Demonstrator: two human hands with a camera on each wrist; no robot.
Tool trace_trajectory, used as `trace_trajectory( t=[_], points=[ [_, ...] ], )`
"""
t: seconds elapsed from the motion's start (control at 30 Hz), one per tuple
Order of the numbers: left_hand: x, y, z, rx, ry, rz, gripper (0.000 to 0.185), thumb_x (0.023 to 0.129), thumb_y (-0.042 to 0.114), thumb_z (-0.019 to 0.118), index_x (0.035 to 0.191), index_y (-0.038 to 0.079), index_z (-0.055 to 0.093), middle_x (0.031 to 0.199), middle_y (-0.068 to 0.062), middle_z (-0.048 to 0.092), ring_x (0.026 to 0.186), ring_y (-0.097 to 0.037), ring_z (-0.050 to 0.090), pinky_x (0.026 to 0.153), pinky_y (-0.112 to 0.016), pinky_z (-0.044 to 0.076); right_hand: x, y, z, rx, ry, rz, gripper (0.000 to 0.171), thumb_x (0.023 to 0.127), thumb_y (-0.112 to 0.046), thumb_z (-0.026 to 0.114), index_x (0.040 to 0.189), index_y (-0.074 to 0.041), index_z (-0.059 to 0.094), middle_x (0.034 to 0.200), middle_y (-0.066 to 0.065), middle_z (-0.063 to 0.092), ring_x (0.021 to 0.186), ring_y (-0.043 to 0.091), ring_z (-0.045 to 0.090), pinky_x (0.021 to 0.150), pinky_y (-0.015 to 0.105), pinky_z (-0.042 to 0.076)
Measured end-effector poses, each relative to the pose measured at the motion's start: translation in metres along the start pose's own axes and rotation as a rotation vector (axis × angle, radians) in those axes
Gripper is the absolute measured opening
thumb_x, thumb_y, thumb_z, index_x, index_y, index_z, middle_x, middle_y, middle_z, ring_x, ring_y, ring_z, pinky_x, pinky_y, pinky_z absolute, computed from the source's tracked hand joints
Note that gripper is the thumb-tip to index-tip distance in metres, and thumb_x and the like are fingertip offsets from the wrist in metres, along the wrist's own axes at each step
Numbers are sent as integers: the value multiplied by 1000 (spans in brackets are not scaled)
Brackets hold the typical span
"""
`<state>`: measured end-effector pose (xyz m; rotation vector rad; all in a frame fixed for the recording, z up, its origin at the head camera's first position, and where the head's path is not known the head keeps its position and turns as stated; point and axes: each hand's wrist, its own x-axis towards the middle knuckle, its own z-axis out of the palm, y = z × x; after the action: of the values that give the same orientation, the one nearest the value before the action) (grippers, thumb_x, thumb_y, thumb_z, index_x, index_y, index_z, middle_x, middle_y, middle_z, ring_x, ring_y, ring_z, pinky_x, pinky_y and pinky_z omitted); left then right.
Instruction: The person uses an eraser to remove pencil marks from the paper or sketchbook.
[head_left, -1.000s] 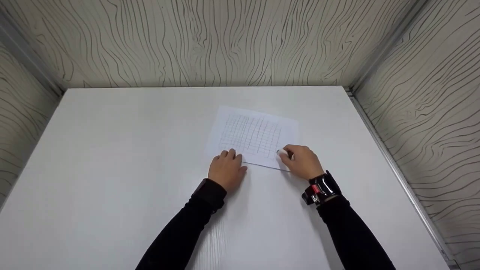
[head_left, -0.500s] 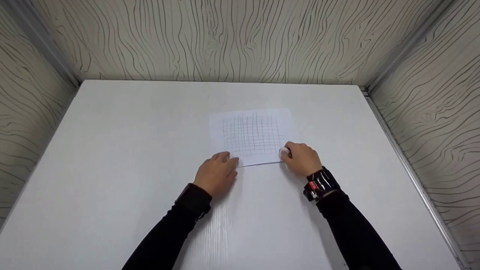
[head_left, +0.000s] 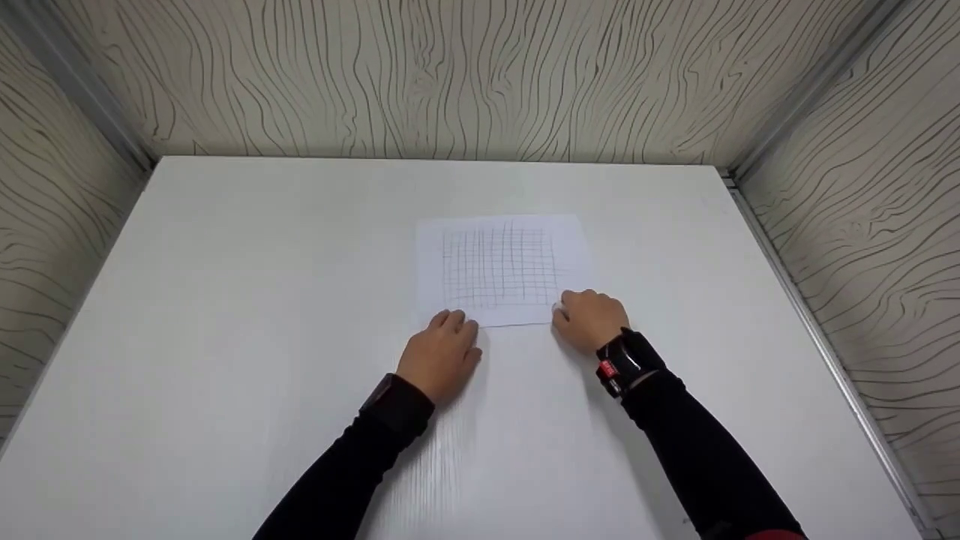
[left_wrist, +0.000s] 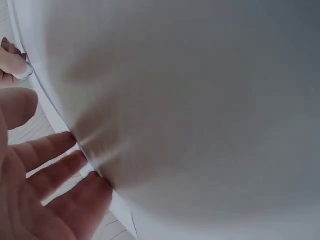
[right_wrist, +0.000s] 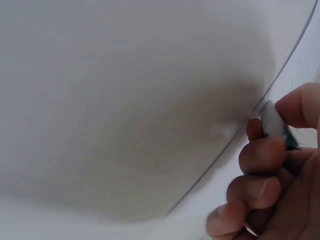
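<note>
Count 1 sheet of white paper (head_left: 499, 266) mid-table, flat, beyond both hands; 1 thin-lined grid (head_left: 517, 255) on it, w/ lines too faint & close to count. Can't see near-R corner, under R hand (head_left: 592, 322); near-L corner hard to make out, white on white. Can't make out grid in either wrist view: shadow, blur.

Hands, 2. L hand (head_left: 440, 356): extended, slightly spread, fingertips at paper's near edge, gripping nothing; only thumb + 3 fingers clear in L wrist view. R: pinching 1 small white block (right_wrist: 271, 119) btwn thumb & forefinger, rest curled; at near edge twd R, can't tell if touching paper. Dark end of block partly hidden by fingers.

Also: 1 white table (head_left: 225, 375), cut off at near side; 2 black wrist straps (head_left: 630, 362), 1 per arm, w/ red label (head_left: 609, 368) on R one, unreadable; 2 black sleeves (head_left: 322, 480), cut off at bottom; 1 red patch (head_left: 776, 535) by R sleeve, mostly out of frame; 3 wood-grain panels (head_left: 450, 75), back/L/R, all cut off
</note>
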<state>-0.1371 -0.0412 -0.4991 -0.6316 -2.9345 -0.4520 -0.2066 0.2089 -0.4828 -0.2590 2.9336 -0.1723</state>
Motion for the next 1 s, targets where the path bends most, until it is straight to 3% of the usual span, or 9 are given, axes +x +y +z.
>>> trace_trajectory(
  t=[0.17,0.4,0.53,0.8,1.0],
  points=[
    [1,8,10,50,57,29,40,92,37,63,127,18,64,113,-15,59,113,-36,56,86,-42,55,4,-1,1,-40,0,17,31,96,-30,51,80,-7,62,67,7,56,60,23,49,55,35,40],
    [2,13,13,65,24,10,43,91,41,63,130,20,63,115,-16,58,115,-40,52,97,-48,49,3,4,-5,-19,46,-17,30,97,-27,53,76,-7,59,66,8,55,59,22,48,53,34,39],
    [2,15,12,59,13,5,43,92,40,62,129,19,63,120,-13,58,116,-40,52,97,-50,48,2,7,-11,9,92,1,27,97,-24,53,75,-8,55,63,5,50,57,20,46,53,32,36],
    [2,16,11,69,11,-1,39,93,38,63,127,19,64,118,-8,63,116,-39,54,95,-51,50,7,4,1,90,3,-38,30,93,-27,52,67,-16,44,61,-2,40,59,17,44,55,30,33],
    [1,15,11,58,18,-6,40,91,35,65,127,19,64,118,-8,63,118,-40,53,96,-53,49,12,19,1,111,25,-28,31,93,-26,54,67,-14,42,60,-2,36,59,16,42,53,29,29]
  ],
)
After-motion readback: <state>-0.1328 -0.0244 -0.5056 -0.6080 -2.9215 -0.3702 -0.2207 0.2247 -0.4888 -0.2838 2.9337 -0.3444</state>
